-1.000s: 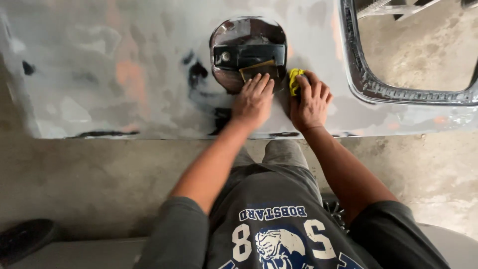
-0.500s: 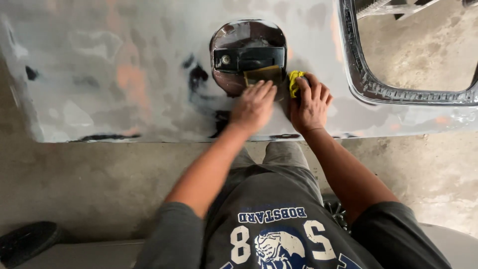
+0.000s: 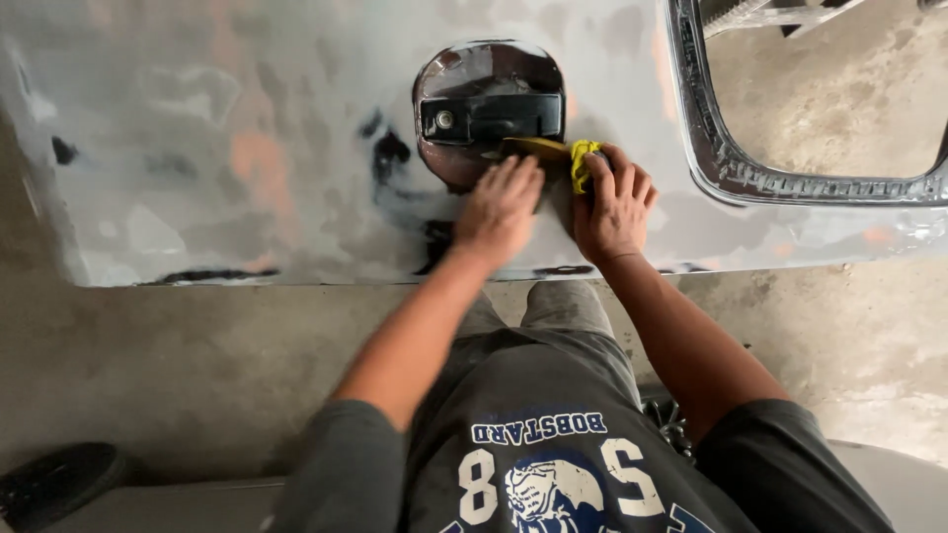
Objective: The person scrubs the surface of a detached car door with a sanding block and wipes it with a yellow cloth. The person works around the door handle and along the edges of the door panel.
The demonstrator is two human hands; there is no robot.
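Note:
A grey, patchy sanded car door panel (image 3: 247, 148) lies flat in front of me. Its dark round recess holds a black door handle (image 3: 489, 114). My left hand (image 3: 499, 207) rests flat on the panel just below the recess, fingertips at a tan strip (image 3: 533, 148) that runs along the handle's lower edge. My right hand (image 3: 614, 202) sits beside it to the right, fingers curled over a small yellow piece (image 3: 583, 163) at the strip's right end. The rest of the yellow piece is hidden under my fingers.
A chrome-edged window opening (image 3: 790, 183) lies at the right of the panel, with concrete floor showing through it. Concrete floor (image 3: 197, 365) stretches below the panel's near edge. A dark round object (image 3: 59, 479) lies at the lower left. My knees are under the panel edge.
Both hands stay by the handle recess. More of the tan strip shows between my left fingertips and the yellow piece than a second ago.

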